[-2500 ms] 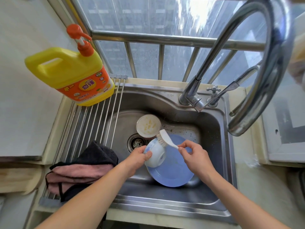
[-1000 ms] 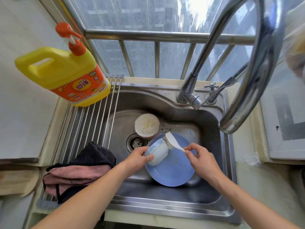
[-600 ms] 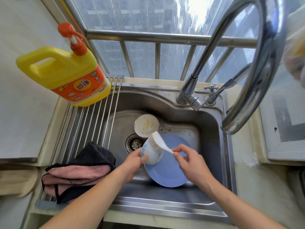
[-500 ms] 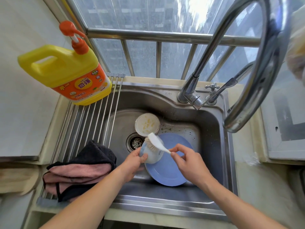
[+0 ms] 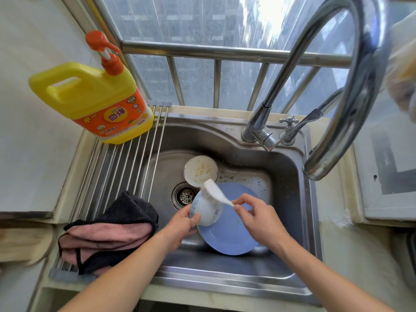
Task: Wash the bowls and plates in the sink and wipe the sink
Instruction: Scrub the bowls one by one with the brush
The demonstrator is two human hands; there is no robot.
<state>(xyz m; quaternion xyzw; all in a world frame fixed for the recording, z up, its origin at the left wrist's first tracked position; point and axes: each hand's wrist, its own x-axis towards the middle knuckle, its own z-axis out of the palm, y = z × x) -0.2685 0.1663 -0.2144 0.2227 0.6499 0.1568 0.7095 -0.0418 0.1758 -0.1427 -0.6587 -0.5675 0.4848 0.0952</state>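
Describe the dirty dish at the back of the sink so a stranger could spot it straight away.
Start at the steel sink under the curved faucet and find the round drain. Just behind it sits a small white dish. Unlike the blue plate and the white bowl that the left hand holds, it carries yellow food smears.

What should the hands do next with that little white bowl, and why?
Probably keep scrubbing: turn the white bowl a little in the left hand so the brush, pinched by the right hand, reaches a fresh patch. The brush head rests at the bowl's rim, and no water runs from the faucet for rinsing.
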